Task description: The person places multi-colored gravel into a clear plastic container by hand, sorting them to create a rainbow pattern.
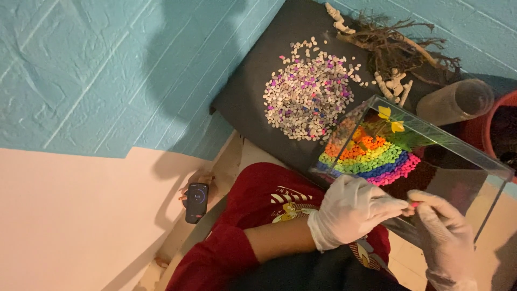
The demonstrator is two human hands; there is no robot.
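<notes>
Both hands wear white gloves and meet just in front of the near wall of a glass tank point(455, 161). The left hand point(350, 210) has its fingers drawn together, the tips pressed toward a small pink pebble point(414, 204) at the point where the two hands touch. The right hand point(444, 226) closes its thumb and forefinger at that same spot; the pebble shows only as a speck of pink between the gloves, so which grip actually bears it cannot be told.

Inside the tank, beyond the fingertips, coloured gravel lies in curved bands point(371, 156): orange at the centre, then green, blue and pink outermost. Two yellow flowers point(390, 119) on green leaves stand behind the bands. The rest of the tank floor, to the right of the bands, is dark and bare.

Left of the tank and past its far corner, a loose heap of white, pink and purple pebbles point(312, 91) is spread on a black mat point(253, 86), with open mat around it. Behind the tank lie dry roots point(396, 46) and pale coral pieces point(393, 83); a clear jar point(455, 102) lies on its side beside its right rear edge. A phone point(196, 202) lies well off to the left of the tank.
</notes>
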